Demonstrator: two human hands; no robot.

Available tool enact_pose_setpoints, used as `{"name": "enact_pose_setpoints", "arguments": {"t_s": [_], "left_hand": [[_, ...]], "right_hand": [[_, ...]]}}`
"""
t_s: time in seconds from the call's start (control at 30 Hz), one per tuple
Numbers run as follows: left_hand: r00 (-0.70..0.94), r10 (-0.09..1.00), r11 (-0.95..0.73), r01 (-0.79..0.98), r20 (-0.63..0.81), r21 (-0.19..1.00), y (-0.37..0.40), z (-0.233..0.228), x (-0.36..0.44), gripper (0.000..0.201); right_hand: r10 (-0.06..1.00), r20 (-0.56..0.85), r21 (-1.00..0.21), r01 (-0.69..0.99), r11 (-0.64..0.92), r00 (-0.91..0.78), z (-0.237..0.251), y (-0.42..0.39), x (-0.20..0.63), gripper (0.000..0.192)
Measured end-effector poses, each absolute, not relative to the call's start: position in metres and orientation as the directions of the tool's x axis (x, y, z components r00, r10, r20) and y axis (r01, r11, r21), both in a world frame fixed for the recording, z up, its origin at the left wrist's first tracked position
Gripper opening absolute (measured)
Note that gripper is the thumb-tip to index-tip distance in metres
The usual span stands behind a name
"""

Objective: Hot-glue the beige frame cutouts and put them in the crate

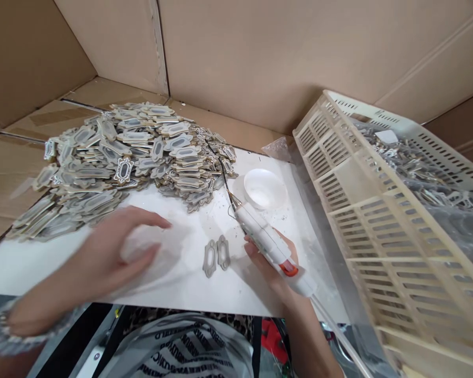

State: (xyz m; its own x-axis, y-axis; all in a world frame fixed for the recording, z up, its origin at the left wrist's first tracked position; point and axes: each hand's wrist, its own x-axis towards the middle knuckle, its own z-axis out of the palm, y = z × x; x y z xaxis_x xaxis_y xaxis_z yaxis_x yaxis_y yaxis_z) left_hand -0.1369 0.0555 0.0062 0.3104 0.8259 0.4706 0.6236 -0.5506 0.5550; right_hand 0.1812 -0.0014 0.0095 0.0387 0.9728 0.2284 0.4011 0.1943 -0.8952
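We are seeing two small, flat, grey frame-shaped pieces [219,255] lying side by side on a white tabletop [177,283]. They are resting between our two hands, just left of our right hand [271,273] and farther from our left hand [110,247]. The long white cylindrical tool [260,231] with an orange-red part [288,269] is sitting inside our right hand, which is grasping its body with the fingers curling around from below. Its thin pointed metal tip [234,199] is aiming forward and to the left, standing near the white round bowl [262,189], while a pale, slender line [339,331] is trailing from its rear end. Our right forearm is rising from the lower right.

Our left hand is blurring a little; it is hovering, released, with thumb and forefinger spreading apart and pointing right. Our left forearm is slanting in from the lower left, wearing a pale beaded bracelet [31,333]. Just beyond this hand, a large heap of grey and gold ornate frames [142,152] is spreading along the back. To our right, a cream slatted plastic crate [355,210] is holding more metallic pieces [421,170].
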Motion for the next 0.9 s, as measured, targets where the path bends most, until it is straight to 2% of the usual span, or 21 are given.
{"name": "enact_pose_setpoints", "arguments": {"t_s": [0.03,0.1,0.2,0.3,0.4,0.53,0.67,0.8,0.9], "left_hand": [[0.463,0.778,-0.628,0.570,0.424,0.530,0.047,0.007,-0.121,0.023],[0.664,0.677,-0.707,0.466,0.318,0.532,0.034,0.005,-0.093,0.039],[0.776,0.599,-0.746,0.452,0.198,0.488,0.027,-0.004,-0.065,0.057],[0.807,0.580,-0.759,0.486,0.112,0.433,0.027,-0.017,-0.055,0.070],[0.798,0.594,-0.758,0.514,0.101,0.401,0.029,-0.026,-0.055,0.075],[0.764,0.623,-0.761,0.541,0.170,0.357,0.032,-0.027,-0.067,0.058],[0.746,0.630,-0.760,0.536,0.214,0.368,0.035,-0.023,-0.078,0.037],[0.745,0.611,-0.778,0.503,0.269,0.377,0.033,-0.024,-0.077,0.045],[0.733,0.610,-0.776,0.476,0.300,0.413,0.029,-0.025,-0.071,0.039]], "right_hand": [[0.973,0.229,-0.893,0.407,0.193,0.039,0.010,-0.002,0.181,0.024],[0.975,0.222,-0.888,0.419,0.187,0.035,0.011,-0.002,0.181,0.023],[0.975,0.220,-0.882,0.433,0.184,0.035,0.011,-0.003,0.182,0.024],[0.974,0.222,-0.877,0.446,0.180,0.043,0.008,-0.002,0.183,0.028],[0.972,0.228,-0.879,0.440,0.183,0.050,0.005,-0.001,0.184,0.027],[0.971,0.231,-0.894,0.407,0.190,0.055,0.003,-0.002,0.184,0.026],[0.973,0.224,-0.902,0.390,0.183,0.060,0.003,-0.003,0.184,0.020],[0.974,0.224,-0.895,0.403,0.188,0.044,0.004,-0.003,0.184,0.020],[0.969,0.245,-0.890,0.405,0.208,0.040,0.005,-0.003,0.185,0.023]]}}
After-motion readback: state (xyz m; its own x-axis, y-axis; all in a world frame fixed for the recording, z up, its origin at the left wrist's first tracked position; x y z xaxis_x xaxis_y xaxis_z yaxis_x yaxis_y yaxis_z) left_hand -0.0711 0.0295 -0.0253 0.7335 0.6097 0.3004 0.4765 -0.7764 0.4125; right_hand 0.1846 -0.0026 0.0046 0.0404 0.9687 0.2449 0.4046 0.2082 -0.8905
